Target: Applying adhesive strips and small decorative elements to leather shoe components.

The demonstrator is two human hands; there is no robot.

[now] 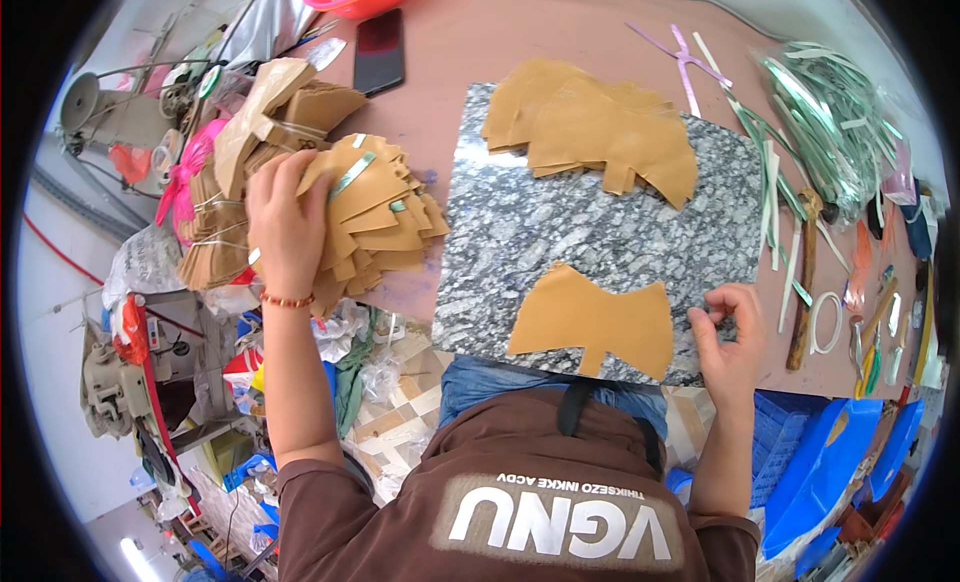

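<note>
Left hand (285, 227) spread on tan leather stack (375, 217) beside granite slab (590, 232); right hand (728, 332) pinching slab edge near single cut piece (590, 327). Stack could topple.

A thick stack of tan cut pieces (375, 217) sits fanned and slightly splayed at the left edge of the table, thin strips of pale green tape stuck across its top layers, with the left hand (285, 227) pressed flat on its near side. On the speckled grey stone slab (560, 232) a single tan piece (592, 322) lies flat near the front edge, wing-shaped with a small tab pointing down. The right hand (728, 334) pinches at that slab's right front corner, just beside the single piece.
</note>
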